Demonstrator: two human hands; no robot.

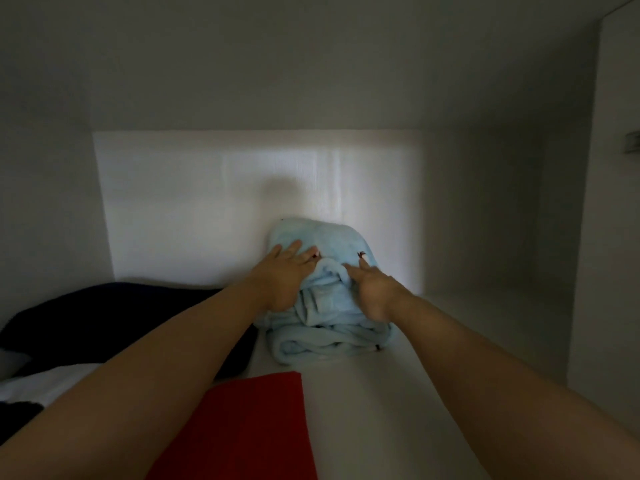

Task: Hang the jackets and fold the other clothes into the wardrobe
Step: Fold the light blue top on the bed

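White wardrobe shelf [398, 393] in a dim compartment, brightest at the back panel [207, 209]. Folded light-blue fleece [332, 327] right of centre on the shelf, long axis front to back, far end at the panel, loose folds toward the viewer. Left hand [280, 282] flat on top, fingers straight; right hand [375, 292] likewise, fingers spread, gripping nothing. Red cloth [249, 431] nearer; dark garment [104, 313] at left.

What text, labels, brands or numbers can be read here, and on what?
None can be read.
The blue fleece, the red cloth and the dark garment show no print or label.
The wardrobe wall is blank.
The grey fitting at the right edge is too blurred to tell whether it carries any marking.
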